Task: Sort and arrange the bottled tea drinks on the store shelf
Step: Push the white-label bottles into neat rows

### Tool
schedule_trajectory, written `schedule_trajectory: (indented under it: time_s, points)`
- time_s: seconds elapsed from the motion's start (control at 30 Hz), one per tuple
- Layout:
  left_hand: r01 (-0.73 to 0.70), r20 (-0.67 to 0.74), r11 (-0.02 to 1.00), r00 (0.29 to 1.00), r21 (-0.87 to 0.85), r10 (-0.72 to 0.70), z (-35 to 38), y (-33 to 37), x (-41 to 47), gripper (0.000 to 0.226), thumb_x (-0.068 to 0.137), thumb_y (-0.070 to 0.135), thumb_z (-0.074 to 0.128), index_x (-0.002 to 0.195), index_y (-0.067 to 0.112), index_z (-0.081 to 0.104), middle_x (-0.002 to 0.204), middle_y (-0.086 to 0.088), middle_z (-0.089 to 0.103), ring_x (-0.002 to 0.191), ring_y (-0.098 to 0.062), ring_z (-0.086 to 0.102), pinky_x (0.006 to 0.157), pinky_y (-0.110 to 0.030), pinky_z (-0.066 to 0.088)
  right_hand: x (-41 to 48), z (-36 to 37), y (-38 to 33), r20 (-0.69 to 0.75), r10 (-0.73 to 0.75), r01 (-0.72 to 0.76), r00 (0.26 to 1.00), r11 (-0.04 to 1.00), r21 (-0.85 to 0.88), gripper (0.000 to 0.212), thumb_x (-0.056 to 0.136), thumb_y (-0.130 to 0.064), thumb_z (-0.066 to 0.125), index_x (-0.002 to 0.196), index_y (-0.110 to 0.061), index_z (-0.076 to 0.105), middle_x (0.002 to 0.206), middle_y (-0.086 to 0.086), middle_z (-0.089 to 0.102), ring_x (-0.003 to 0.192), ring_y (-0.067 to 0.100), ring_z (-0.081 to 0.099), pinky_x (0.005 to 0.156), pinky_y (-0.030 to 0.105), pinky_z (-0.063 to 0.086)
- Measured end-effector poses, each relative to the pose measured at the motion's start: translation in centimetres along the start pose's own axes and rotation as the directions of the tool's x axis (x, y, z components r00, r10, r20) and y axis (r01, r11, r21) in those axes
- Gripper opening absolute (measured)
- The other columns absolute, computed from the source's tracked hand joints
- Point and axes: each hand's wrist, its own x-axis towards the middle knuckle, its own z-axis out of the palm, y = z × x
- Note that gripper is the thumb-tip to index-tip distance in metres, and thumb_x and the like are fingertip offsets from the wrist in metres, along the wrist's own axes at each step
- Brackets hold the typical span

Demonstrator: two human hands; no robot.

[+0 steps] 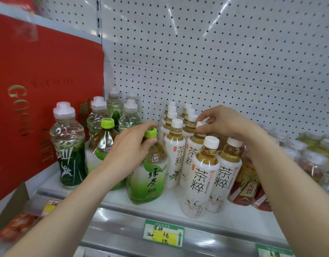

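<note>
Green tea bottle (147,173) stands cap-up — long axis leaning slightly right

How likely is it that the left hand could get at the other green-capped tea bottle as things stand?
Probably yes, but not at once. The left hand grips the neck of the front green tea bottle, so it is occupied. The other green-capped bottle stands just left of it, cap uncovered.

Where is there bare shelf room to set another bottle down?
Bare shelf shows between the green tea bottle and the front white tea bottle, and along the front edge before the red-gold bottles. Behind, the white-capped rows are packed tight.
</note>
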Motion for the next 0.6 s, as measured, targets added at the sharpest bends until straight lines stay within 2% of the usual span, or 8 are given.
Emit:
schedule_trajectory:
  time_s: [0.07,0.1,0.17,0.23,0.33,0.4,0.5,0.6]
  points:
    - [-0.003,0.010,1.000,1.000,0.002,0.003,-0.1,0.0,0.0,0.037,0.094,0.029,0.062,0.131,0.031,0.056,0.092,0.017,0.055,0.077,-0.008,0.051,0.075,-0.031,0.040,0.0,0.1,-0.2,0.012,-0.022,0.022,1.000,1.000,0.002,0.025,0.079,-0.022,0.083,0.097,-0.029,0.067,0.086,-0.008,0.061,0.063,0.007,0.066,0.044,0.005,0.044]
    - [-0.006,0.025,1.000,1.000,-0.001,0.006,-0.2,0.0,0.1,0.036,0.094,0.030,0.062,0.130,0.030,0.056,0.093,0.017,0.056,0.077,-0.008,0.053,0.075,-0.030,0.040,0.1,0.1,-0.3,0.022,-0.024,0.024,0.999,1.000,0.004,0.024,0.079,-0.022,0.083,0.096,-0.029,0.067,0.087,-0.006,0.062,0.061,0.008,0.067,0.046,0.006,0.046]
    - [-0.013,0.050,1.000,0.999,-0.007,0.014,-0.3,0.3,0.6,0.038,0.091,0.035,0.063,0.128,0.029,0.056,0.107,0.013,0.062,0.091,-0.010,0.058,0.081,-0.029,0.042,0.2,0.0,-0.3,0.043,-0.022,0.023,0.999,1.000,-0.008,0.022,0.080,-0.025,0.082,0.096,-0.027,0.067,0.088,-0.004,0.065,0.051,0.005,0.067,0.044,0.008,0.046]
    - [-0.029,0.038,0.999,0.999,-0.020,0.029,-0.3,0.9,1.7,0.044,0.087,0.042,0.063,0.128,0.028,0.057,0.116,0.013,0.063,0.101,-0.005,0.057,0.087,-0.026,0.042,0.2,-0.2,-0.4,0.050,-0.026,0.028,0.998,0.999,-0.038,0.024,0.079,-0.033,0.082,0.097,-0.025,0.069,0.089,-0.004,0.070,0.049,0.001,0.066,0.043,0.009,0.044]
    - [-0.046,0.021,0.999,0.999,-0.008,0.046,-0.1,2.7,4.4,0.053,0.084,0.053,0.065,0.129,0.027,0.057,0.112,0.012,0.063,0.096,-0.006,0.059,0.084,-0.029,0.046,0.4,-0.1,-0.5,0.002,-0.039,0.039,0.999,0.993,-0.109,0.023,0.080,-0.036,0.081,0.097,-0.024,0.071,0.085,-0.005,0.074,0.051,0.002,0.068,0.050,0.015,0.046]
    - [-0.038,0.084,0.997,0.996,0.070,0.033,0.7,3.8,6.5,0.056,0.082,0.056,0.067,0.129,0.026,0.059,0.113,0.007,0.065,0.098,-0.013,0.061,0.085,-0.031,0.046,0.5,0.0,-0.6,-0.022,-0.047,0.043,0.999,0.991,-0.130,0.021,0.082,-0.031,0.080,0.098,-0.022,0.072,0.086,-0.003,0.075,0.054,0.003,0.070,0.055,0.016,0.048]
    - [0.002,0.214,0.983,0.976,0.182,-0.041,1.8,4.6,8.6,0.049,0.080,0.052,0.072,0.120,0.024,0.067,0.113,0.000,0.068,0.105,-0.022,0.060,0.087,-0.032,0.046,0.4,-0.1,-0.5,-0.023,-0.070,0.068,0.997,0.994,-0.080,0.024,0.081,-0.023,0.081,0.104,-0.017,0.074,0.093,0.000,0.074,0.058,0.006,0.071,0.053,0.011,0.051]
    - [-0.028,0.247,0.981,0.969,0.190,-0.020,2.1,4.2,9.3,0.035,0.081,0.038,0.075,0.113,0.023,0.072,0.108,-0.002,0.070,0.105,-0.023,0.059,0.082,-0.029,0.040,-0.2,-0.3,-0.1,-0.012,-0.113,0.112,0.993,0.991,-0.079,0.027,0.081,-0.023,0.081,0.107,-0.024,0.074,0.105,-0.002,0.072,0.065,0.002,0.071,0.052,0.003,0.045]
